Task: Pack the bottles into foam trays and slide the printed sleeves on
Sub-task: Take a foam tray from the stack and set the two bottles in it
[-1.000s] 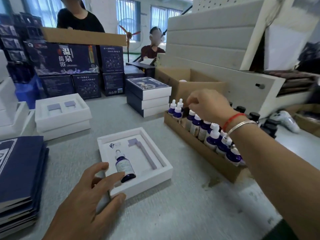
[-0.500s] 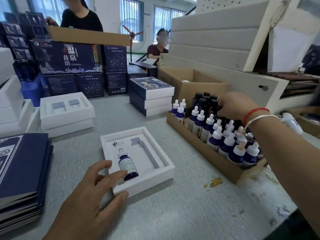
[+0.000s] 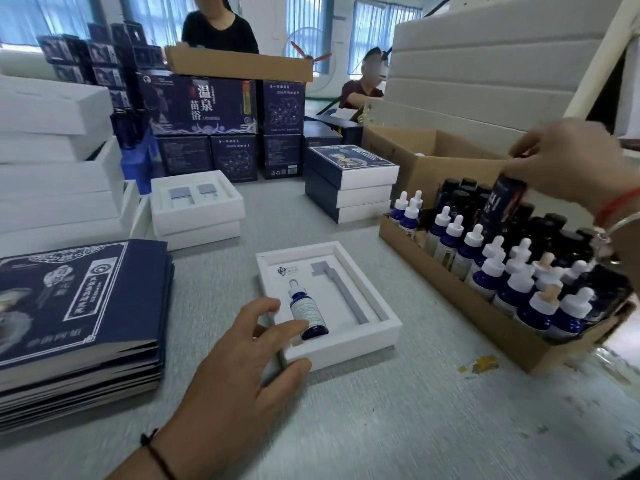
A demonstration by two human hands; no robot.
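Left hand [image 3: 239, 362]: bare, no rings visible; forearm unsleeved. Thin dark cord bracelet [image 3: 157, 455] at the wrist, with a small knot on its outer side.

Right hand [image 3: 568, 161]: bare; forearm unsleeved. Red string bracelet [image 3: 614, 202] at the wrist; slim silver bangle [image 3: 620, 225] just below the red string, toward the elbow.

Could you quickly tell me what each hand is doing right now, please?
Left hand: open, fingers resting on the foam tray by the dropper bottle.
Right hand: holding a dark bottle above the carton.
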